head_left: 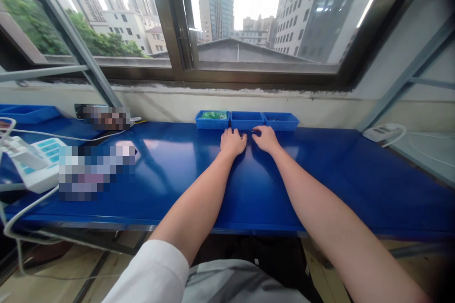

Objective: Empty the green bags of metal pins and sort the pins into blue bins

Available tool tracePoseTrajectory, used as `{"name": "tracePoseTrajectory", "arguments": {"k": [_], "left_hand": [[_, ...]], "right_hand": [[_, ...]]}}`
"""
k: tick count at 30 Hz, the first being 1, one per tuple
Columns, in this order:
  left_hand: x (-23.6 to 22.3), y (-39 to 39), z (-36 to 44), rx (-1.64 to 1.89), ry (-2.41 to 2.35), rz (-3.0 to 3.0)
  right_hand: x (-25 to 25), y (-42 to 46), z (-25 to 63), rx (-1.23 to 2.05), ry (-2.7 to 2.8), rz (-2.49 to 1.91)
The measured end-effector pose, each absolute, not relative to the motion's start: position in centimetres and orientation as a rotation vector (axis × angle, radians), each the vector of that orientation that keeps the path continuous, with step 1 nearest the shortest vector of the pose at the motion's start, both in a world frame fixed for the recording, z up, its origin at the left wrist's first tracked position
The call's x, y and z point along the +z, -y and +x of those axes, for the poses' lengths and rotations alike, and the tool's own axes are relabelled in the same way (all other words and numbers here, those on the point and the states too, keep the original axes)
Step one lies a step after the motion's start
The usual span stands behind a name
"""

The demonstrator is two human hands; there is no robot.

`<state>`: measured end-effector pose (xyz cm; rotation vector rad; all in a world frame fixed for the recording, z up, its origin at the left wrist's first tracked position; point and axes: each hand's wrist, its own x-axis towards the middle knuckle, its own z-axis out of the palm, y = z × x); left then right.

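Both of my arms reach forward over the blue tabletop [177,189]. My left hand [232,142] is low over the table in front of the bins, knuckles up, its thumb and index finger closed around a tiny dark thing too small to name. To its right, my right hand [266,139] has its thumb and forefinger curled inward at a thin dark piece [253,131], whose kind I cannot make out. The hands are a short gap apart. Behind them stand a middle blue bin [247,125], a left bin [202,126] holding a green packet [214,115], and a right bin [284,126] with small dark bits.
A power strip [39,161] with white cables lies at the left, beside a blurred-out item [99,175]. A phone [103,116] leans near the metal post. Another white socket block [382,132] is at the right. The window wall [163,99] closes off the back.
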<state>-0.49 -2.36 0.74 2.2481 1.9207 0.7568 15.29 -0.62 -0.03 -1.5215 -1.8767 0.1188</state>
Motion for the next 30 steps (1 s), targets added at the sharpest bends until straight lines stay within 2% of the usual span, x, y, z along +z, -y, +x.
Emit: {"name": "tracePoseTrajectory", "arguments": {"k": [4, 10, 19, 30], "left_hand": [[0.1, 2.0, -0.5, 0.616, -1.868, 2.341], [-0.6, 1.1, -0.6, 0.489, -1.745, 2.414], [-0.1, 1.2, -0.5, 0.505, -1.549, 2.539], [0.5, 1.7, -0.6, 0.586, -1.444, 2.521]], "right_hand": [[-0.3, 1.2, 13.7, 0.112, 2.137, -1.581], [0.2, 1.7, 13.6, 0.133, 2.207, -1.608], [0.4, 1.4, 14.2, 0.146, 2.186, -1.434], [-0.1, 1.2, 14.3, 0.079, 2.029, -1.490]]}}
